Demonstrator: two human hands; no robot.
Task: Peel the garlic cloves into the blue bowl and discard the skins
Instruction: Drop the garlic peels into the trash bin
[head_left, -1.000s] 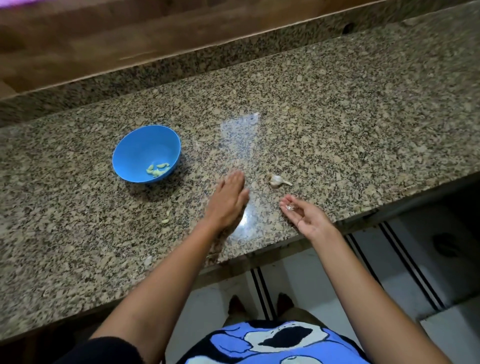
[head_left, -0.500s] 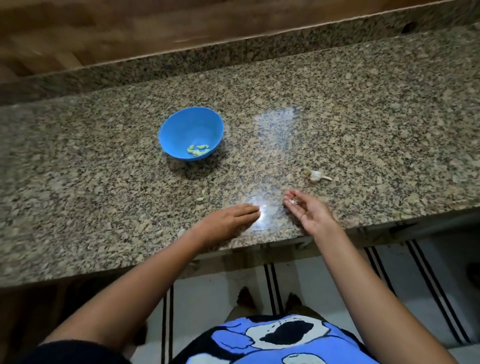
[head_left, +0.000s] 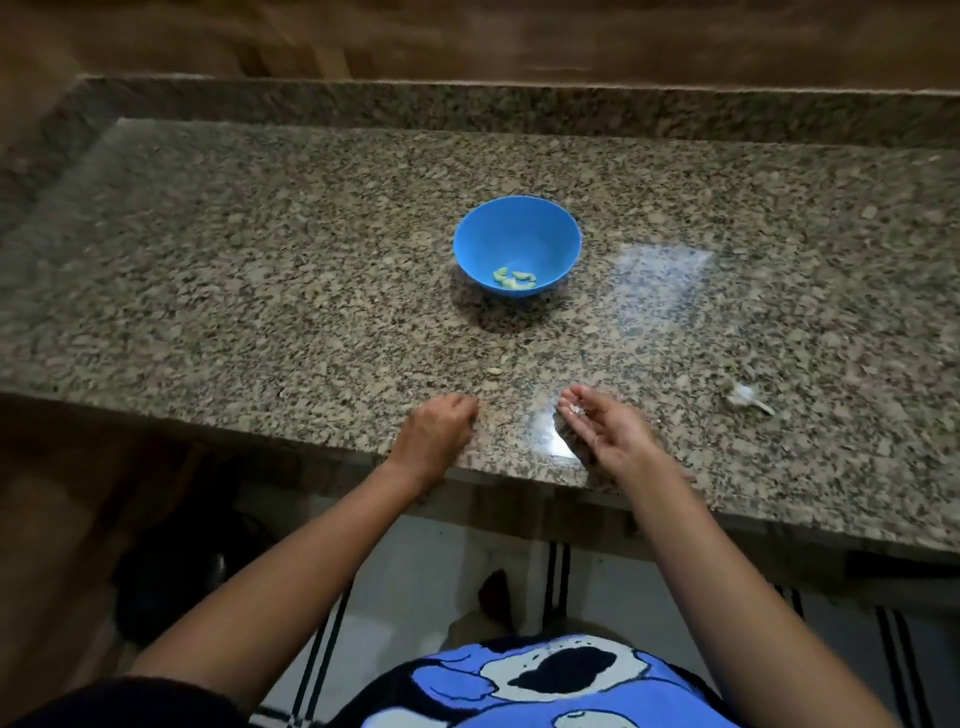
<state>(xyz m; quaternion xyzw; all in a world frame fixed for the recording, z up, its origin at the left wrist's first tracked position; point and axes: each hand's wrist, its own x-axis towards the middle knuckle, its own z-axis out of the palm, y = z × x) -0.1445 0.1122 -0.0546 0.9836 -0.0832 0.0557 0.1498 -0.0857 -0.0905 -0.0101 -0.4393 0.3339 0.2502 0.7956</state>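
Head view: right hand (head_left: 605, 434) lies palm-up, fingers relaxed, cradling pale skin bits (head_left: 575, 410); left hand (head_left: 436, 431) curls on the counter (head_left: 260, 312), contents unclear. Garlic remnant (head_left: 744, 397) lies rightward of the right hand, stalk pointing away; cloves (head_left: 514, 280) rest in the blue bowl (head_left: 514, 234).

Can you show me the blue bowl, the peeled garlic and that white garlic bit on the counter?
blue bowl (head_left: 514, 228): head view, on its bare inner wall.
peeled garlic (head_left: 514, 279): head view, middle of the small pile inside the bowl.
white garlic bit (head_left: 744, 397): head view, on its pale body, far right.
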